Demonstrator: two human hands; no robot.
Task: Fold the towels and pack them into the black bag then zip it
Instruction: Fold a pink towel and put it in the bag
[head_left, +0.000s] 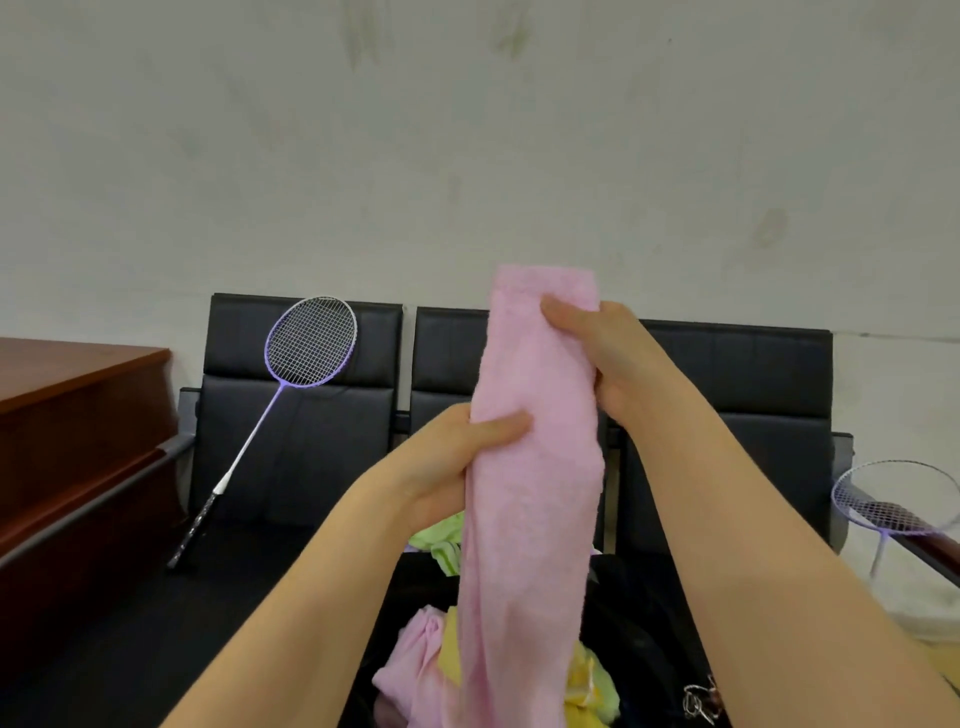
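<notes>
Head view shows a row of black padded seats (291, 441) against a pale wall, with the black bag (644, 623) lying open on the middle seat, low in the frame. A pink towel (535, 467), folded lengthwise into a narrow strip, hangs upright above the bag, its lower end reaching the bag's mouth. Loose pink, yellow and green towels (421, 660) lie in and around the opening, unfolded. The left hand (457, 457) pinches the strip's left edge at mid-height; the right hand (597, 353) grips its right edge near the top. Judgement: the cloth is light, soft and limp, not fragile, and sags wherever unsupported. Holds belong at the corners or folded edge, keeping layers aligned. A purple racket (306, 358) leans on the left seat.
</notes>
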